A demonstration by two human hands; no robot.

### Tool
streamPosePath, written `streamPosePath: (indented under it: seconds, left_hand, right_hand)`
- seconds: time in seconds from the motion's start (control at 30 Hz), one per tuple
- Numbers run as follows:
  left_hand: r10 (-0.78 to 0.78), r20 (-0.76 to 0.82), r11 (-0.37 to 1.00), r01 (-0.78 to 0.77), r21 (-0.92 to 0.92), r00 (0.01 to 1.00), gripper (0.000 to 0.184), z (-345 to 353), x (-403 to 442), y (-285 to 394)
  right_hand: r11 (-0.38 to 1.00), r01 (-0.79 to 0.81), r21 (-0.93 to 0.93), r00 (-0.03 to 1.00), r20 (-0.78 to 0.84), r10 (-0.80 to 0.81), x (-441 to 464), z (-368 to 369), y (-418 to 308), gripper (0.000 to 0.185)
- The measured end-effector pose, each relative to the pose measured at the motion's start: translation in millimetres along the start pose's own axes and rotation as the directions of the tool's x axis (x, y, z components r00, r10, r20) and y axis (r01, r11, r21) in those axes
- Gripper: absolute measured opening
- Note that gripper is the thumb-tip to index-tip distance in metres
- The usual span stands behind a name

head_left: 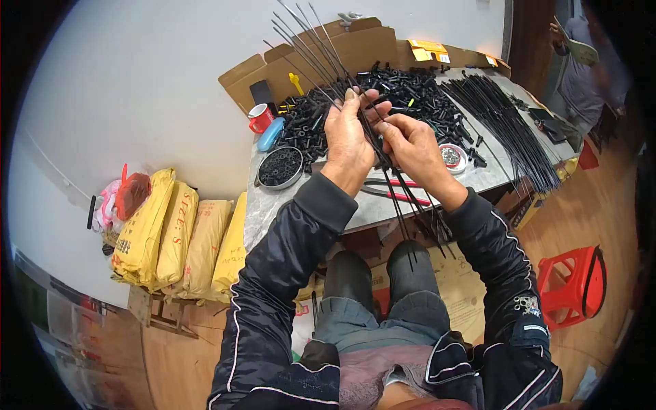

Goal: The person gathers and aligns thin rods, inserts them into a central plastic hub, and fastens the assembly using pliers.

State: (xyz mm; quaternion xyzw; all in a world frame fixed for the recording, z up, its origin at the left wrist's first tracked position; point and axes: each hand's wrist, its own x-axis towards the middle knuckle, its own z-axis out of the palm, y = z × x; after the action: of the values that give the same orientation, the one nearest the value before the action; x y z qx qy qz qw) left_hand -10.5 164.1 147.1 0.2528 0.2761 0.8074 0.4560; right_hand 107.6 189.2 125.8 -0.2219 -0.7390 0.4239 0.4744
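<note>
A bundle of thin black rods [309,56] is wrapped in my left hand [348,135], slanting from upper left down past the table's front edge. The fingers of my right hand [414,147] are pinched at the bundle's right side, close to my left hand; what they grip there is too small to make out. Behind both hands spreads a large pile of small black parts [396,85]. A round tray of small black rings [280,167] stands left of my left hand. Red-handled pliers [400,197] lie beneath the rods near the front edge.
More black rods [502,119] lie at the table's right. A red mug [260,118], a blue case [270,134] and a round tin [452,158] stand around the pile. Yellow sacks [147,229] lean at the left, a red stool [566,287] at the right. A person [584,85] stands behind.
</note>
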Motion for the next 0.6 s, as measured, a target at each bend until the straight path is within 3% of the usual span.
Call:
streamPosePath:
  seconds: [0.07,0.1,0.13,0.2,0.27,0.33,0.4,0.47,0.53,0.6]
  left_hand:
    - [0.040,-0.007,0.999,-0.041,-0.034,0.999,0.016,4,-8,1]
    - [0.042,-0.020,0.998,-0.043,-0.050,0.999,0.017,8,-14,1]
    - [0.044,-0.019,0.997,-0.045,-0.056,0.999,0.017,8,-15,2]
    - [0.082,-0.008,0.997,-0.082,0.013,0.997,0.018,7,-18,3]
    - [0.108,-0.012,0.994,-0.108,0.012,0.994,0.022,5,-19,6]
    - [0.129,-0.027,0.987,-0.125,0.102,0.991,0.025,0,-18,9]
    - [0.149,-0.020,0.985,-0.147,0.094,0.989,0.029,-3,-17,11]
    - [0.136,-0.078,0.982,-0.124,0.141,0.988,0.030,-4,-18,16]
    - [0.135,-0.098,0.984,-0.121,0.132,0.986,0.031,-7,-14,19]
    - [0.032,-0.079,0.993,-0.023,0.116,0.996,0.032,-12,-14,23]
  right_hand:
    - [0.999,-0.005,-0.048,1.000,-0.001,0.005,0,1,-8,0.021]
    - [0.985,0.125,-0.120,0.991,-0.035,-0.130,-1,5,-5,0.023]
    - [0.984,0.128,-0.126,0.991,-0.032,-0.132,-2,6,-5,0.023]
    - [0.911,0.200,-0.360,0.978,0.010,-0.211,-7,9,-9,0.026]
    - [0.915,0.188,-0.357,0.982,0.047,-0.184,-13,9,-16,0.031]
    - [0.972,0.082,-0.222,0.988,0.146,-0.050,-16,8,-21,0.035]
    - [0.989,0.069,-0.128,0.982,0.186,-0.045,-20,10,-19,0.037]
    - [0.947,-0.254,0.198,0.933,0.307,0.186,-24,13,-28,0.035]
    - [0.964,-0.200,0.176,0.941,0.308,0.139,-26,15,-26,0.034]
    - [0.925,-0.310,0.219,0.910,0.350,0.222,-33,14,-31,0.033]
